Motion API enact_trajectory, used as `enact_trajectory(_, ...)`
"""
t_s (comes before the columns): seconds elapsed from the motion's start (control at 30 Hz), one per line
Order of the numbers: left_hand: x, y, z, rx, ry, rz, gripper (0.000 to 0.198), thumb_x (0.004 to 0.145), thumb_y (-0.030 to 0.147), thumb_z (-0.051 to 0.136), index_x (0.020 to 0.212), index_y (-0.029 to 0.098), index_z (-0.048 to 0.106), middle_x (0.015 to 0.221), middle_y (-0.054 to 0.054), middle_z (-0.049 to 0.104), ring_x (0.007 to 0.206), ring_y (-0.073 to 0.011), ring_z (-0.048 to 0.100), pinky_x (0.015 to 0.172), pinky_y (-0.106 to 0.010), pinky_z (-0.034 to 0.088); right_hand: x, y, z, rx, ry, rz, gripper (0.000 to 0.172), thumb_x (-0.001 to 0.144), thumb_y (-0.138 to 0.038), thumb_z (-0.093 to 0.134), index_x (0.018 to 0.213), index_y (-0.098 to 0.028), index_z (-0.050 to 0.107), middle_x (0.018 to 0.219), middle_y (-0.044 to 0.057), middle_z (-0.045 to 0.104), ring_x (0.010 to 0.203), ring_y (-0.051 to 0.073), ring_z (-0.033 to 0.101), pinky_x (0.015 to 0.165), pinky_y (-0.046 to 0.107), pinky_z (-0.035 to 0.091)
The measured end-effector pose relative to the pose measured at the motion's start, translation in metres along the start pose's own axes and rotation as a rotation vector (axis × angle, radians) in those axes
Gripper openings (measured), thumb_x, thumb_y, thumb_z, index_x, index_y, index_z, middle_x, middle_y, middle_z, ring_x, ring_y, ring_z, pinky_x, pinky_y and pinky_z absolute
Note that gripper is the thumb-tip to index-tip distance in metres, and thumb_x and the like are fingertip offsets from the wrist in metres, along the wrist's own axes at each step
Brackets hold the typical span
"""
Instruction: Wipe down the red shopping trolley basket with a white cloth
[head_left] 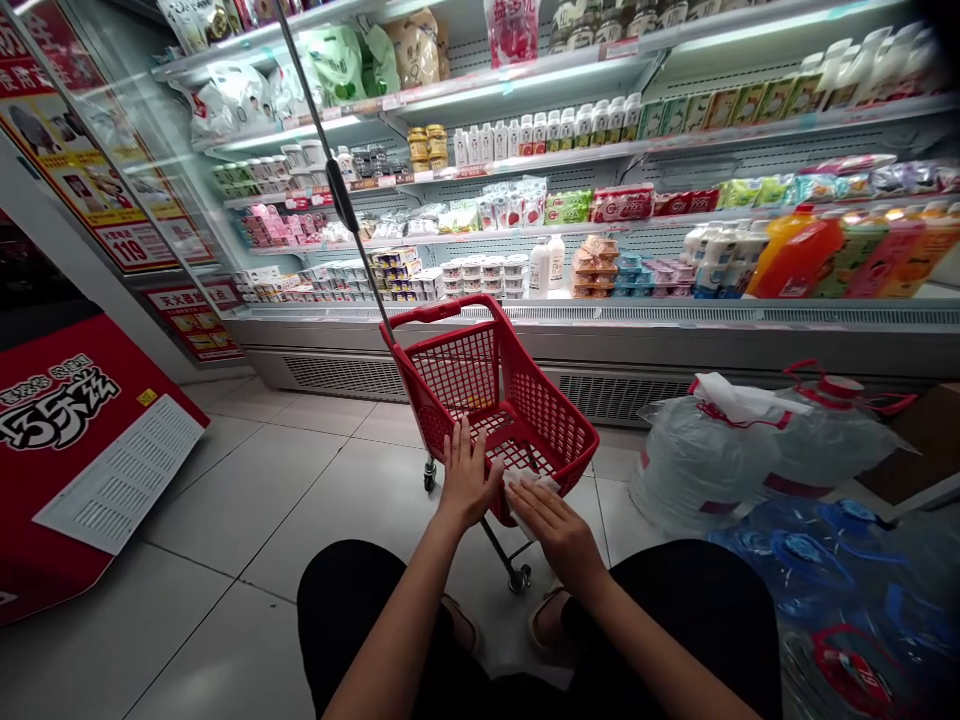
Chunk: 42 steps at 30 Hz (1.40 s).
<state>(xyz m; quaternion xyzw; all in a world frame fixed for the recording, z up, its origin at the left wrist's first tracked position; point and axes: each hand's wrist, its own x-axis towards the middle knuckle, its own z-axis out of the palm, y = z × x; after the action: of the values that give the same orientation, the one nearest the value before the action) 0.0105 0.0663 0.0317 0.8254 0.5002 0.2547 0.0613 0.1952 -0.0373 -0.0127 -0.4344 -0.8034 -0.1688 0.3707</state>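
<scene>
A small red plastic shopping cart [525, 400] stands on the tiled floor in front of me, with a thin pole rising from its rim. My left hand [466, 478] lies flat with fingers stretched on the near edge of the cart's basket. My right hand [556, 525] presses a white cloth or wipe [525, 482] against the cart's near lower edge, fingers curled over it. My knees in dark trousers show at the bottom, so I am crouching or sitting low.
A long open chiller [570, 250] with shelves of yoghurt, milk and juice bottles runs behind the cart. Large water jugs [720, 450] wrapped in plastic sit at the right. A red freezer cabinet [82, 440] stands at the left.
</scene>
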Motion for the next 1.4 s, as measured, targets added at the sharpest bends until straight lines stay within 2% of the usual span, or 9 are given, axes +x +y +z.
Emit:
enact_trajectory(0.2,-0.014,-0.025,0.006,0.047,0.106,-0.052,0.082,0.101,0.043,0.051,0.169,0.022,0.01,0.177,-0.015,-0.002,0.163,-0.0334,0.005,0.129,-0.064,0.011,0.003,0.019,-0.004,0.049,-0.079,-0.142,0.068,0.104,-0.002,0.041,0.165,-0.027,0.028,0.155,0.002,0.056,0.145,0.018,0.051,0.125,0.04,0.042)
enact_trajectory(0.43,-0.01,-0.034,0.005,0.16,0.117,-0.072,0.068,0.107,0.04,0.037,0.168,0.016,0.016,0.175,-0.018,0.015,0.162,-0.0308,0.018,0.13,-0.06,0.017,-0.021,0.073,-0.017,-0.067,0.024,0.061,0.069,0.103,-0.001,0.038,0.166,-0.029,0.028,0.155,0.003,0.056,0.143,0.022,0.054,0.125,0.048,0.042)
enact_trajectory(0.63,-0.025,0.005,0.022,0.271,0.228,-0.009,0.055,0.107,0.028,0.037,0.159,0.012,0.04,0.174,-0.017,0.021,0.162,-0.0303,0.017,0.13,-0.055,0.025,-0.004,0.018,0.013,-0.038,0.031,0.084,0.072,0.101,0.001,0.036,0.167,-0.026,0.025,0.156,0.004,0.055,0.145,0.021,0.051,0.123,0.046,0.045)
enact_trajectory(0.77,-0.035,0.005,0.015,0.309,0.213,0.015,0.054,0.106,0.025,0.037,0.158,0.014,0.043,0.174,-0.015,0.023,0.162,-0.0286,0.02,0.13,-0.053,0.025,0.001,0.003,0.016,-0.024,-0.028,0.006,0.07,0.102,0.0,0.038,0.166,-0.024,0.026,0.158,0.004,0.053,0.148,0.02,0.048,0.125,0.044,0.041)
enact_trajectory(0.9,-0.037,-0.008,0.003,0.307,0.188,0.025,0.059,0.104,0.021,0.038,0.162,0.018,0.037,0.174,-0.012,0.022,0.162,-0.0273,0.019,0.131,-0.055,0.021,-0.012,0.046,-0.002,-0.037,-0.042,-0.03,0.07,0.102,0.001,0.036,0.166,-0.026,0.026,0.158,0.004,0.053,0.147,0.019,0.049,0.127,0.045,0.038)
enact_trajectory(1.03,-0.035,-0.011,0.002,0.218,0.168,0.036,0.063,0.102,0.017,0.038,0.164,0.023,0.033,0.176,-0.008,0.018,0.163,-0.028,0.015,0.13,-0.057,0.023,-0.021,0.08,-0.013,-0.059,0.043,0.104,0.07,0.102,0.001,0.034,0.165,-0.03,0.031,0.154,0.004,0.058,0.144,0.021,0.053,0.125,0.049,0.042)
enact_trajectory(1.13,-0.031,-0.007,0.005,0.157,0.16,0.029,0.065,0.101,0.016,0.04,0.164,0.027,0.033,0.176,-0.006,0.017,0.163,-0.0293,0.013,0.129,-0.059,0.025,-0.013,0.06,-0.003,-0.044,0.068,0.155,0.071,0.1,0.002,0.034,0.164,-0.028,0.033,0.152,0.005,0.06,0.143,0.022,0.053,0.123,0.051,0.043)
enact_trajectory(1.3,-0.03,-0.004,0.005,0.135,0.151,0.021,0.07,0.097,0.013,0.045,0.164,0.027,0.034,0.177,-0.006,0.013,0.163,-0.03,0.012,0.13,-0.059,0.024,0.014,-0.011,0.028,0.044,0.051,0.075,0.072,0.098,0.002,0.037,0.165,-0.024,0.034,0.15,0.006,0.061,0.141,0.021,0.057,0.122,0.044,0.046)
enact_trajectory(1.4,-0.033,-0.009,0.0,0.13,0.134,0.028,0.071,0.097,0.013,0.044,0.165,0.029,0.031,0.177,-0.005,0.011,0.163,-0.0294,0.011,0.129,-0.058,0.024,0.018,-0.02,0.029,0.057,0.025,0.015,0.07,0.099,0.001,0.038,0.165,-0.023,0.032,0.152,0.006,0.059,0.142,0.021,0.055,0.122,0.043,0.045)
